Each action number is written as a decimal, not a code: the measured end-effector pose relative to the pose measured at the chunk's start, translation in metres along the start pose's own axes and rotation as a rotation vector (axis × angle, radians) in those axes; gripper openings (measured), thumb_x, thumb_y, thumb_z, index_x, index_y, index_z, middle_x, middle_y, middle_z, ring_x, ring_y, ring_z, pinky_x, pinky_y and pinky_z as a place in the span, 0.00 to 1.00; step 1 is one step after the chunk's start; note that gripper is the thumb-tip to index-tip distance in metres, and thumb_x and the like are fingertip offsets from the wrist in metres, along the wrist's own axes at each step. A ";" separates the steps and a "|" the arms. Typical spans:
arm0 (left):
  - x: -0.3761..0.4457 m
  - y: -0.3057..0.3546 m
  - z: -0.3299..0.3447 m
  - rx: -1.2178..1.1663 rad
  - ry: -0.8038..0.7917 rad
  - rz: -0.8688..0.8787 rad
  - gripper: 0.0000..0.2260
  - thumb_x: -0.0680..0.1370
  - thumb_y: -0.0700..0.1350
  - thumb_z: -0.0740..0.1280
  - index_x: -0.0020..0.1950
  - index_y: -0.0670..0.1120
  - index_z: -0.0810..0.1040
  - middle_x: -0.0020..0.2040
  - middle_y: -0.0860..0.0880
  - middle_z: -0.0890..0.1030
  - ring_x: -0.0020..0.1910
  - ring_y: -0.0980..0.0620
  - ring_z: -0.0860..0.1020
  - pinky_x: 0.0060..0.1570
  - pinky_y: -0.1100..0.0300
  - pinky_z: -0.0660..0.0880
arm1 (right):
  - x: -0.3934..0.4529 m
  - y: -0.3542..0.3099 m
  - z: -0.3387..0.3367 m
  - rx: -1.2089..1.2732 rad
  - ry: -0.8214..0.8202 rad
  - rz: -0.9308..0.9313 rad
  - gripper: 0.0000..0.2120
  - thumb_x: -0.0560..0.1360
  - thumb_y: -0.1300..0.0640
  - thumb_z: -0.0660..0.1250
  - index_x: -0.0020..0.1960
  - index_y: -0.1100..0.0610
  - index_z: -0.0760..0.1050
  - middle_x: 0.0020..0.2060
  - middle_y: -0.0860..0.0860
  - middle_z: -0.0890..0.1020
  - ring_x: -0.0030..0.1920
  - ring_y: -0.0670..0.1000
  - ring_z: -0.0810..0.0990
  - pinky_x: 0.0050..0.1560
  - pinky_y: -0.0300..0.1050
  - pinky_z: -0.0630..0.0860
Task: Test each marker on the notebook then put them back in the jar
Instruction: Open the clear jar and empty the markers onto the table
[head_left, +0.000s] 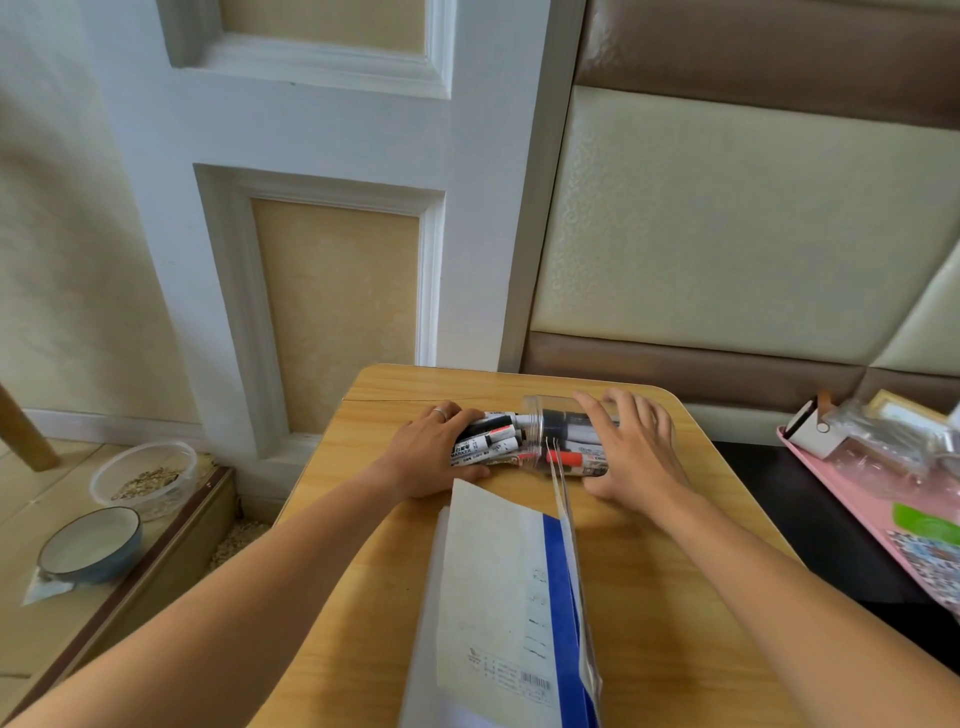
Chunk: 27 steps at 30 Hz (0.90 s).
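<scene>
A clear plastic jar (558, 434) lies on its side near the far edge of the small wooden table (649, 571), its mouth facing left. Several black-and-white markers (485, 441), some with red bands, stick halfway out of the mouth. My left hand (431, 457) curls around the protruding marker ends. My right hand (631, 449) wraps around the jar's closed end, fingers over its top. A closed notebook (498, 597) with a white cover and blue spine lies in front of the jar, reaching toward me.
A pink tray (862, 499) with a tape roll, plastic wrap and clutter sits on a dark surface at the right. On the floor at the left stand a clear tub (143, 478) of seeds and a blue-rimmed bowl (91, 545). The wall is just behind the table.
</scene>
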<state>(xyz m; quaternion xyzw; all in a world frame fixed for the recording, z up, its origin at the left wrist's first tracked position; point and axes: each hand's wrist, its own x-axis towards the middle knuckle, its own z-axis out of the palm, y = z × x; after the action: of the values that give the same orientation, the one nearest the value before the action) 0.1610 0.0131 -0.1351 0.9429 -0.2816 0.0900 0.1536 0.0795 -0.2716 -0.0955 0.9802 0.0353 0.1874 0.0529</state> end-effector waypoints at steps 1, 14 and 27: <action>0.001 -0.001 0.000 0.002 0.004 -0.006 0.36 0.74 0.68 0.69 0.77 0.58 0.62 0.70 0.50 0.70 0.66 0.49 0.72 0.62 0.49 0.75 | 0.000 0.001 0.000 0.000 0.000 0.004 0.52 0.65 0.44 0.78 0.81 0.44 0.52 0.72 0.54 0.64 0.73 0.57 0.62 0.76 0.57 0.58; 0.010 -0.004 -0.001 -0.026 0.055 -0.139 0.32 0.74 0.67 0.70 0.74 0.56 0.68 0.65 0.50 0.73 0.64 0.48 0.73 0.58 0.52 0.76 | -0.007 0.013 -0.003 -0.003 0.003 0.023 0.52 0.65 0.44 0.79 0.81 0.45 0.54 0.72 0.55 0.65 0.73 0.58 0.63 0.75 0.57 0.60; 0.024 0.013 -0.002 0.034 -0.002 -0.228 0.30 0.77 0.63 0.68 0.77 0.58 0.64 0.71 0.47 0.71 0.70 0.45 0.68 0.63 0.44 0.70 | -0.012 0.012 -0.001 0.007 0.007 0.026 0.54 0.64 0.44 0.79 0.82 0.45 0.53 0.73 0.55 0.63 0.74 0.58 0.61 0.76 0.57 0.57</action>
<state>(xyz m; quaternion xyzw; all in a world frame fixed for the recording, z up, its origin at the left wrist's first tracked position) 0.1734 -0.0088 -0.1238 0.9714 -0.1710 0.0758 0.1465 0.0686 -0.2844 -0.0978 0.9801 0.0234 0.1915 0.0467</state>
